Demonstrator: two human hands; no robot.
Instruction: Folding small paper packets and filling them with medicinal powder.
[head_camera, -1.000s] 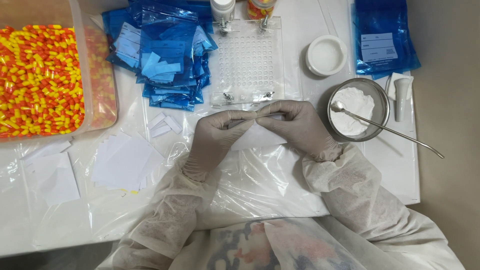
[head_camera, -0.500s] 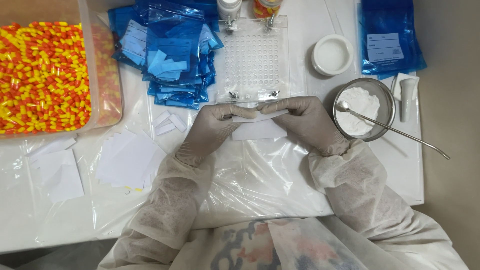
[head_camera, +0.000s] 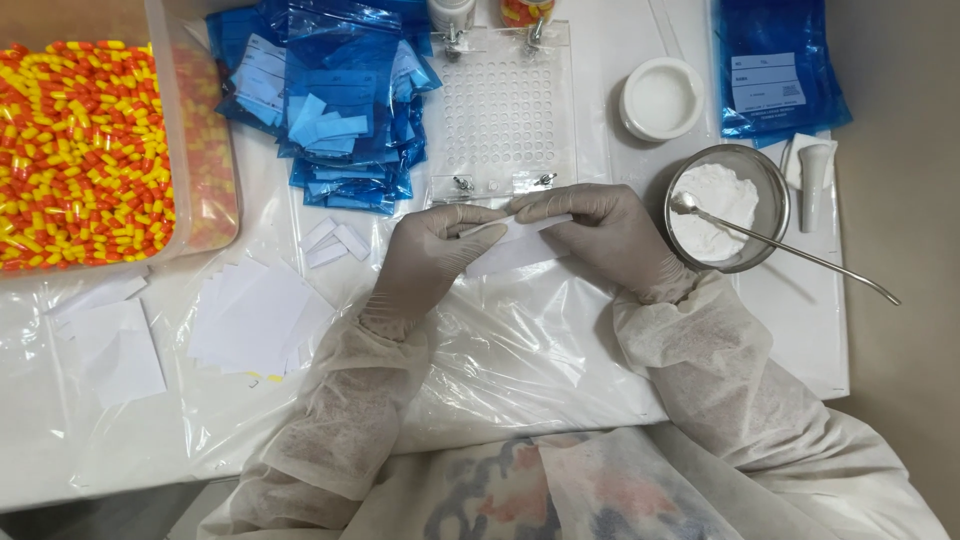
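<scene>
Both of my hands wear pale gloves and white sleeves. My left hand (head_camera: 430, 255) and my right hand (head_camera: 600, 228) meet at the table's middle and pinch a small folded white paper (head_camera: 515, 247) between their fingertips. The paper is held just in front of a clear perforated capsule tray (head_camera: 500, 110). A metal bowl of white powder (head_camera: 728, 208) with a long metal spoon (head_camera: 800, 252) resting in it stands right of my right hand.
A clear bin of orange and yellow capsules (head_camera: 85, 150) fills the far left. Blue plastic bags (head_camera: 335, 95) lie piled at the back, more blue bags (head_camera: 775, 65) at the back right. A white dish (head_camera: 660, 97), loose white paper squares (head_camera: 250, 315) and plastic sheeting (head_camera: 520, 370) cover the table.
My hands have kept working the folded paper in the same spot, fingers shifting slightly along its edge. The view has drifted a little; nothing else has moved.
</scene>
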